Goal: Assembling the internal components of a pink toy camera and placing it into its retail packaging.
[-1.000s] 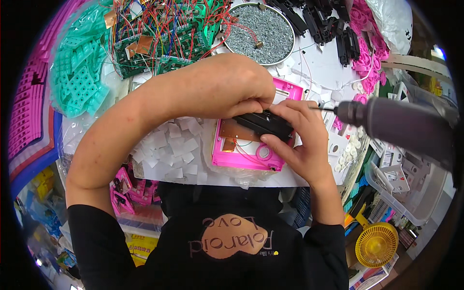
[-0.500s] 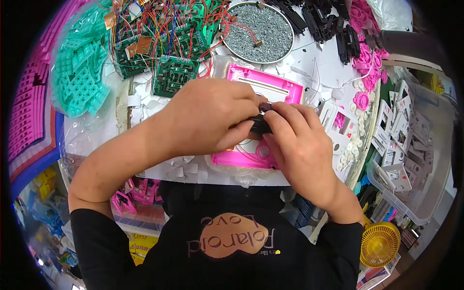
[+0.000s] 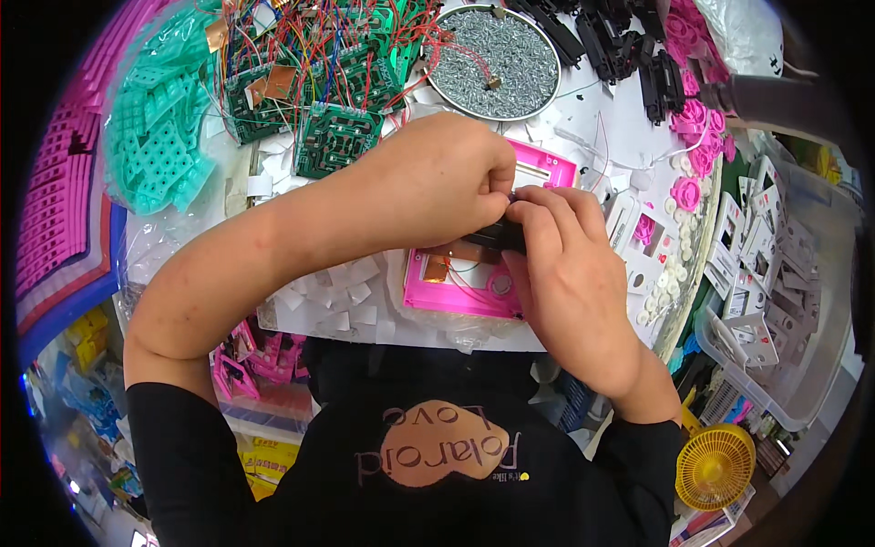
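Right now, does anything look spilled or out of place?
Yes: white paper squares lie scattered left of the pink case, and red wires trail over the small metal pieces, which looks untidy. I see no clear damage.

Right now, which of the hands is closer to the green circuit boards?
Left. The left hand is just to the right of the green circuit boards; the right hand is farther right and lower in the view.

The case (image 3: 447, 297) is rocking hot pink mid-frame, the block (image 3: 499, 235) there is going plain black. Upper left, the keypads (image 3: 162, 153) are showing teal with dark dots; boards (image 3: 333, 141) are running green, wires (image 3: 436, 38) red and blue. Lower right, the fan's (image 3: 715, 468) popping yellow.
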A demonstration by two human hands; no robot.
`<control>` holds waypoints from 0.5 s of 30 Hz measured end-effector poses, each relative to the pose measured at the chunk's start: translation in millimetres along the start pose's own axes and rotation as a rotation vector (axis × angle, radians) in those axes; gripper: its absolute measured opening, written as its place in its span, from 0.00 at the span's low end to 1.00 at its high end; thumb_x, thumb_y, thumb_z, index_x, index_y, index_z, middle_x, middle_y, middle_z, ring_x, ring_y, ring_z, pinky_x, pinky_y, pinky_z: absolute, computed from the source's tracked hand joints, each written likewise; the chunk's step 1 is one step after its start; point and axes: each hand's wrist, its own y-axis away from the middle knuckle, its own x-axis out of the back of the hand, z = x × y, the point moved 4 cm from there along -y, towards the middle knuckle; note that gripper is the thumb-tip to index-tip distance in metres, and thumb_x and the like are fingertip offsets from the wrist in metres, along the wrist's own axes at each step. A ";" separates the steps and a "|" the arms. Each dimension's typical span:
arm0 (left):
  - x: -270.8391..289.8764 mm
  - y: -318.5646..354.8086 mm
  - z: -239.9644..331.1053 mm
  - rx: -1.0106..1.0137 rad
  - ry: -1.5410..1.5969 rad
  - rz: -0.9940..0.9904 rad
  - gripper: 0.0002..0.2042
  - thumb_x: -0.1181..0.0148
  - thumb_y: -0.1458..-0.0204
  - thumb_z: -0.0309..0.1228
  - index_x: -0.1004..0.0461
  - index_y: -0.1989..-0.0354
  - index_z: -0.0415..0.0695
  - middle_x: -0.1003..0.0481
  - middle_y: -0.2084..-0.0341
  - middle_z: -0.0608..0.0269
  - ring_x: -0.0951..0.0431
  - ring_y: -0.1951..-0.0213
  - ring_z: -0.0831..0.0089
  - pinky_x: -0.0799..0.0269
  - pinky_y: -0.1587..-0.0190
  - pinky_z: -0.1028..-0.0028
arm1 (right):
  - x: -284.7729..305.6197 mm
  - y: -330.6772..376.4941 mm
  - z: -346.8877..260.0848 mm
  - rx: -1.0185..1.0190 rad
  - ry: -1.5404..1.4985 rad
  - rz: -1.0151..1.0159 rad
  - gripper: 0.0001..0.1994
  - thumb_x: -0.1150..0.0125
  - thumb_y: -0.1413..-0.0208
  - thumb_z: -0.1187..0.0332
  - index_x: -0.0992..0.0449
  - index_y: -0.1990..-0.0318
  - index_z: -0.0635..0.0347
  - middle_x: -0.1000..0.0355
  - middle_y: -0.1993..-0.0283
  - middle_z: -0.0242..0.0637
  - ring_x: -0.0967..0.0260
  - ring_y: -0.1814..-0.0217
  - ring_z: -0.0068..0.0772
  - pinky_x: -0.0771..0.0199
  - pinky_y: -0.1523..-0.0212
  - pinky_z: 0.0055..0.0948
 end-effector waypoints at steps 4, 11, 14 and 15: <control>3.4 -5.2 4.4 -0.004 -0.115 -0.080 0.07 0.36 0.50 0.26 0.20 0.66 0.35 0.19 0.77 0.53 0.17 0.75 0.64 0.24 0.69 0.69 | 4.9 -2.5 3.4 -0.004 -0.049 -0.037 0.24 0.29 0.56 0.77 0.27 0.49 0.63 0.25 0.46 0.43 0.29 0.45 0.51 0.23 0.50 0.42; 8.1 4.3 -2.6 -0.122 -0.046 0.004 0.07 0.35 0.50 0.27 0.20 0.65 0.37 0.20 0.75 0.53 0.20 0.74 0.61 0.26 0.69 0.67 | 3.4 0.9 7.8 0.019 -0.125 0.042 0.23 0.28 0.56 0.77 0.26 0.50 0.62 0.23 0.47 0.43 0.28 0.49 0.51 0.23 0.52 0.41; 9.9 5.7 -5.7 -0.186 -0.064 -0.005 0.07 0.35 0.50 0.27 0.21 0.66 0.37 0.22 0.74 0.54 0.21 0.73 0.60 0.27 0.68 0.66 | 4.9 -0.5 5.6 0.021 -0.091 -0.023 0.19 0.34 0.48 0.75 0.28 0.48 0.63 0.26 0.46 0.42 0.29 0.46 0.49 0.19 0.59 0.42; 11.3 5.0 -5.4 -0.188 -0.066 -0.028 0.06 0.35 0.50 0.27 0.21 0.66 0.37 0.22 0.74 0.54 0.21 0.73 0.60 0.27 0.67 0.65 | 3.9 -0.4 6.5 0.022 -0.086 -0.013 0.20 0.33 0.49 0.74 0.28 0.48 0.62 0.26 0.47 0.42 0.29 0.47 0.50 0.20 0.59 0.42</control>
